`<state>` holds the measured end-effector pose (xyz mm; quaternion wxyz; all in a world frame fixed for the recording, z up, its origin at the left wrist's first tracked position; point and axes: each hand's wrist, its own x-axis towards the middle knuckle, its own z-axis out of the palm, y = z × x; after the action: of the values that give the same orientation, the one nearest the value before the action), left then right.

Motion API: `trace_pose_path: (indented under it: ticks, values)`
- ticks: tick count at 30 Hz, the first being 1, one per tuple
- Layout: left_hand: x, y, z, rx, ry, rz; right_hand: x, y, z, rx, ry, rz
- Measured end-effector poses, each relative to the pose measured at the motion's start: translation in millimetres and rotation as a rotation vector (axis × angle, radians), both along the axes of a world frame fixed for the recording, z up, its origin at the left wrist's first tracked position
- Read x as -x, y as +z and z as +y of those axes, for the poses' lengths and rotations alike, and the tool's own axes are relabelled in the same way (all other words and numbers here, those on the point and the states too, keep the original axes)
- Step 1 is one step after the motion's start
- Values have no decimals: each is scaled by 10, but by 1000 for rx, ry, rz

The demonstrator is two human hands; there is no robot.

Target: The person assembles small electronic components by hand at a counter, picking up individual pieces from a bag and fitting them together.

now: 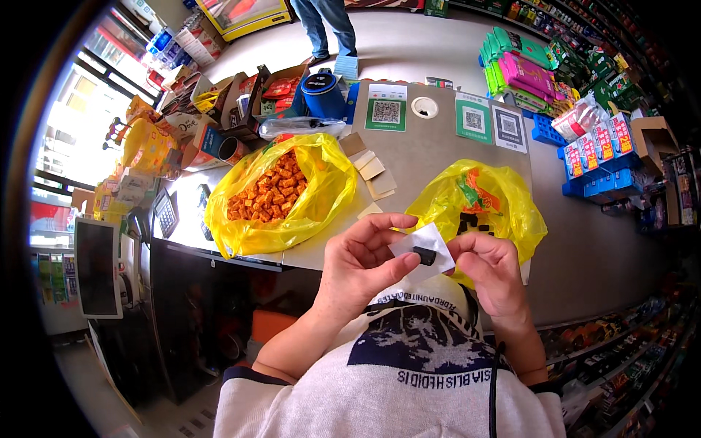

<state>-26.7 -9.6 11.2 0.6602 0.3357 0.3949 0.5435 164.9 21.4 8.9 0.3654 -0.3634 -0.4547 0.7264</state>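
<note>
Between my two hands, in front of my chest, is a small square of white paper (431,241) with a short black cylinder-like piece (424,256) lying on it. My left hand (365,255) is closed on the paper's left side, its thumb tip against the black piece. My right hand (491,274) has its fingers pinched together by the paper's right edge; what is between them is hidden. Just beyond, an open yellow plastic bag (522,212) holds an orange-and-green packet (478,193) and some dark pieces (475,221). At left, another yellow bag (332,175) is full of orange-red cubes (266,190).
Loose paper squares (372,169) lie on the grey counter (409,150) between the bags. A blue tub (323,95), snack boxes (281,87) and code cards (385,109) stand farther back. A monitor (98,266) is at left. A person (325,29) stands beyond the counter.
</note>
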Motion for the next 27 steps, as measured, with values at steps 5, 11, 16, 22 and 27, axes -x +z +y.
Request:
trace_pose_path:
  ticks: [5, 11, 16, 22, 27]
  values:
    - [-48, 2, -20, -57, 7, 110, 75, 57, -31, -39, 14, -92]
    - [-7, -50, -43, -139, 14, 155, 69, 35, -25, -73, -16, -76]
    - [91, -244, 74, -4, -26, -36, 44, 64, -3, 112, 24, 96]
    - [-24, -306, -9, 99, -68, -283, 48, -8, 15, 135, 56, 75]
    - [-112, -281, -53, 119, 17, -269, 75, -25, 11, 51, 10, 22]
